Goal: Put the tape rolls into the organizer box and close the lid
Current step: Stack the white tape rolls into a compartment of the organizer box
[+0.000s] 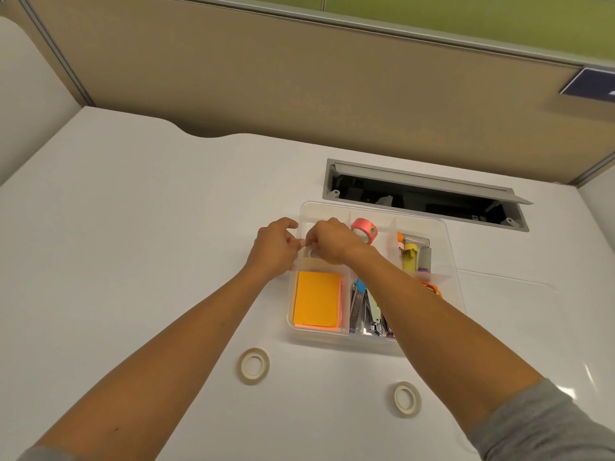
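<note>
I see both hands, left hand point(271, 249) and right hand point(327, 242), pinched on white tape roll point(312, 252) over box point(453, 261) rear-left compartment. Pink roll point(364, 229) inside. Two rolls point(253, 366) point(407, 398) left on tabletop point(133, 261). No lid visible.

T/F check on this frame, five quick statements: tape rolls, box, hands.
1. Two white tape rolls lie on the desk: one, another. True.
2. The pink tape roll is on the desk. False: it stands inside the organizer box.
3. Both hands, left hand and right hand, meet at the box's back-left compartment. True.
4. The orange sticky notes sit in the front-left compartment. True.
5. The lid is closed on the box. False: the box is open, and no lid is in view.
</note>
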A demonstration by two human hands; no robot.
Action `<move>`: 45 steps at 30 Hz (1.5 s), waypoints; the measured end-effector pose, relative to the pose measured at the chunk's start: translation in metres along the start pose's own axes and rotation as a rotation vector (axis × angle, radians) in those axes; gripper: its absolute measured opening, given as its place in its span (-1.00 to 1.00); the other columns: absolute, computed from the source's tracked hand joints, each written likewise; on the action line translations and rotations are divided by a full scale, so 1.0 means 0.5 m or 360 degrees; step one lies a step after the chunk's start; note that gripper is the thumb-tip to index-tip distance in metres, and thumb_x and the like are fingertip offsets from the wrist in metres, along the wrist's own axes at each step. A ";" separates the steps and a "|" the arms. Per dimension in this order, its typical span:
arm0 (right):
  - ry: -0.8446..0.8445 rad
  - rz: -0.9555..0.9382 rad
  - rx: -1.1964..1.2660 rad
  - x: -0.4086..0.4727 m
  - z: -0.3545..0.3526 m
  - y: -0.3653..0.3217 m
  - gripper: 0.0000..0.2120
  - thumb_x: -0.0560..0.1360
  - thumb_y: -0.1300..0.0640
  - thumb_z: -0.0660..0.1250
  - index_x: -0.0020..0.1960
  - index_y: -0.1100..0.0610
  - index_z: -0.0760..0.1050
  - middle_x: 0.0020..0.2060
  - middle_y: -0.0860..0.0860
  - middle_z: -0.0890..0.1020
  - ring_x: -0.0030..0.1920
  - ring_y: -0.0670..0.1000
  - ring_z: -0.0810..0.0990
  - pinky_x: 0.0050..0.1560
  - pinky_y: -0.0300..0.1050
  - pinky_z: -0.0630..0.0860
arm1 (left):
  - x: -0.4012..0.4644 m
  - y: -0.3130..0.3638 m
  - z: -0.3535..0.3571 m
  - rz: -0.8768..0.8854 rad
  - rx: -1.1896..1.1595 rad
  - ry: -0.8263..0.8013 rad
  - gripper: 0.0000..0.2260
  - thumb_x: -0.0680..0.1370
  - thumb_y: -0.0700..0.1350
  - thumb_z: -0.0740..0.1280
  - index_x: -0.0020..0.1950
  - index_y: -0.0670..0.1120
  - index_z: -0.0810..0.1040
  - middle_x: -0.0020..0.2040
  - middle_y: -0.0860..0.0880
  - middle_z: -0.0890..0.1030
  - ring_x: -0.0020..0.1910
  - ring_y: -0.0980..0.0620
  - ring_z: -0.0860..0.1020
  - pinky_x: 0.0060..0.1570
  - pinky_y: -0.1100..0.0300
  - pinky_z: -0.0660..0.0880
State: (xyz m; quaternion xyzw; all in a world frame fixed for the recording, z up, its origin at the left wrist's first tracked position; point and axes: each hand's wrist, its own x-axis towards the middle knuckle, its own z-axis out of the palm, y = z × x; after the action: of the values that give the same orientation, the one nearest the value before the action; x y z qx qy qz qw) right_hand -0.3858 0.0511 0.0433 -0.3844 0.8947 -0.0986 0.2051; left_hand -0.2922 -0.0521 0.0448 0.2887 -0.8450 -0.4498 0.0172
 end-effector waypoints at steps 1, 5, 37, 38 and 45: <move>-0.0001 -0.0005 0.0000 -0.001 0.001 0.000 -0.75 0.49 0.23 0.39 0.16 0.14 0.61 0.07 0.11 0.66 -0.03 0.11 0.62 -0.05 -0.17 0.47 | 0.000 -0.001 0.001 0.0006 0.0003 0.0002 -0.63 0.53 -0.16 0.38 0.33 -0.11 0.45 -0.15 -0.03 0.56 -0.26 -0.07 0.61 -0.16 0.04 0.63; -0.0031 -0.0020 -0.0012 -0.004 -0.002 -0.003 -0.76 0.50 0.22 0.38 0.16 0.14 0.61 0.06 0.11 0.66 -0.03 0.11 0.62 0.00 -0.13 0.51 | 0.003 -0.004 0.001 0.0027 0.0021 0.0014 -0.62 0.53 -0.16 0.38 0.33 -0.12 0.45 -0.14 -0.04 0.57 -0.21 -0.08 0.60 -0.11 0.00 0.64; 0.1166 0.0682 0.0954 -0.539 0.140 0.063 -0.76 0.50 0.14 0.38 0.16 0.07 0.57 0.03 -0.04 0.65 -0.04 -0.05 0.61 -0.04 -0.16 0.58 | -0.335 -0.221 -0.033 0.0115 0.0182 0.0033 -0.55 0.46 0.13 0.40 0.31 0.01 0.49 0.29 -0.01 0.47 0.28 -0.05 0.44 0.28 -0.02 0.40; 0.1118 0.0746 0.0916 -0.546 0.155 0.065 -0.74 0.49 0.10 0.39 0.17 0.06 0.57 0.07 -0.03 0.64 0.00 -0.04 0.59 -0.01 -0.13 0.58 | -0.349 -0.227 -0.029 0.0136 0.0280 -0.0017 -0.49 0.45 0.14 0.40 0.35 0.01 0.46 0.33 -0.01 0.45 0.33 -0.06 0.40 0.31 0.00 0.36; 0.0540 0.0876 0.0524 -0.561 0.213 0.070 -0.50 0.46 -0.09 0.39 0.35 0.04 0.42 0.33 -0.01 0.46 0.35 0.06 0.35 0.23 -0.03 0.40 | -0.386 -0.228 -0.007 0.0322 0.0651 -0.0204 -0.36 0.46 0.09 0.42 0.49 -0.01 0.30 0.43 0.00 0.38 0.38 -0.07 0.28 0.32 0.06 0.29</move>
State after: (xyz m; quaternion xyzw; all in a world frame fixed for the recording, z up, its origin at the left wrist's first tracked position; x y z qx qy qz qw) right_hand -0.1873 0.2774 0.0178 -0.0690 0.9581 -0.2449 0.1317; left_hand -0.0768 -0.0065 0.0033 0.1711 -0.9425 -0.2827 -0.0503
